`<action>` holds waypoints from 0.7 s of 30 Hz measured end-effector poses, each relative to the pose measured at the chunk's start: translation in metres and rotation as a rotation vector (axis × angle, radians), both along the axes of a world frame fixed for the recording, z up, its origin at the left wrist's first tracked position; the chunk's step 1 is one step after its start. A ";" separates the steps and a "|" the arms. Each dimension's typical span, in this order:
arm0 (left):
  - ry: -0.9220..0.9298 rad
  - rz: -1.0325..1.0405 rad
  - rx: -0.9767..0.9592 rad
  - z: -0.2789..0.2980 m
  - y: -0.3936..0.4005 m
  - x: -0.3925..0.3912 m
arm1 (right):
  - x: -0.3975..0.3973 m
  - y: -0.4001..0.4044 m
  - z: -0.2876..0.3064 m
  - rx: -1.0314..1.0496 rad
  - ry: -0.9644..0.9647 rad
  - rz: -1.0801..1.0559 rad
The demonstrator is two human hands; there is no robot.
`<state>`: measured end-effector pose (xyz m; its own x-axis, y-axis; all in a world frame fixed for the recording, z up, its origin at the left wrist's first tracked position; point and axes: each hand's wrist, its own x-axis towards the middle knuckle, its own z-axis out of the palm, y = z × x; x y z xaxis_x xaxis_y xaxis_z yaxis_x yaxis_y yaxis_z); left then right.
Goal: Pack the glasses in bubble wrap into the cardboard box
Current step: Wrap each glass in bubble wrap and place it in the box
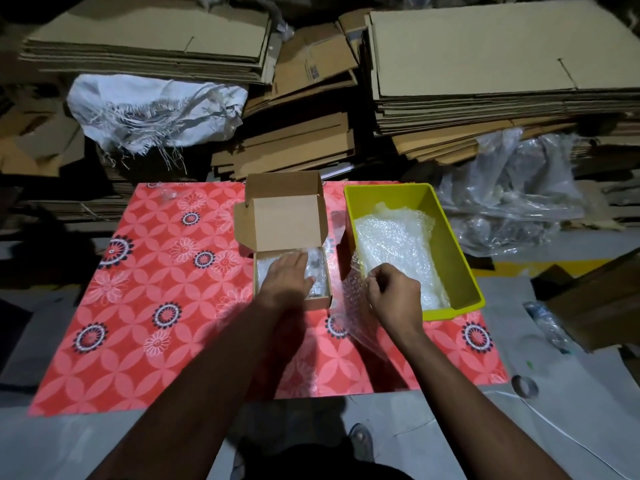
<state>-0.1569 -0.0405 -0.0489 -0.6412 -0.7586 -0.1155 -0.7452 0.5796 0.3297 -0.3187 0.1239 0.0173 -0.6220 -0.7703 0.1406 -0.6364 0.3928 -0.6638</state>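
- Glasses in bubble wrap (317, 271) are pressed into the cardboard box (287, 220) by the flat-fingered left hand (289, 277), seemingly to seat them.
- A loose bubble wrap sheet (353, 306) is pinched by the right hand (391, 294) beside the yellow bin (457, 244), probably as padding.

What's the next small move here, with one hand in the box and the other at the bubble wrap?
Probably draw the loose bubble wrap sheet toward the cardboard box. The right hand pinches that sheet beside the yellow bin, while the left hand lies flat on wrapped contents already in the box, whose lid stands open.
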 end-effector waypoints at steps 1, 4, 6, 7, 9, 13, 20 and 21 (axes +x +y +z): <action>-0.013 -0.019 -0.021 -0.004 -0.004 -0.003 | -0.001 0.001 -0.001 -0.005 0.002 0.000; -0.034 -0.023 -0.070 -0.016 -0.005 -0.005 | -0.005 0.006 -0.004 -0.021 -0.009 -0.008; -0.047 -0.025 -0.106 -0.021 -0.006 -0.005 | -0.005 0.009 -0.006 -0.015 -0.014 -0.011; -0.052 -0.020 -0.119 -0.021 -0.007 -0.005 | -0.005 0.009 -0.007 -0.008 -0.014 -0.011; -0.048 0.003 -0.100 -0.021 -0.009 -0.007 | -0.005 0.009 -0.009 -0.010 -0.011 -0.015; -0.074 0.022 -0.057 -0.027 -0.014 -0.012 | -0.004 0.007 -0.008 -0.055 -0.030 -0.004; -0.023 0.005 -0.079 -0.019 -0.013 -0.005 | -0.003 0.005 0.000 -0.146 -0.240 0.010; 0.039 0.025 -0.105 -0.013 -0.008 0.000 | -0.001 0.004 0.003 -0.163 -0.307 0.025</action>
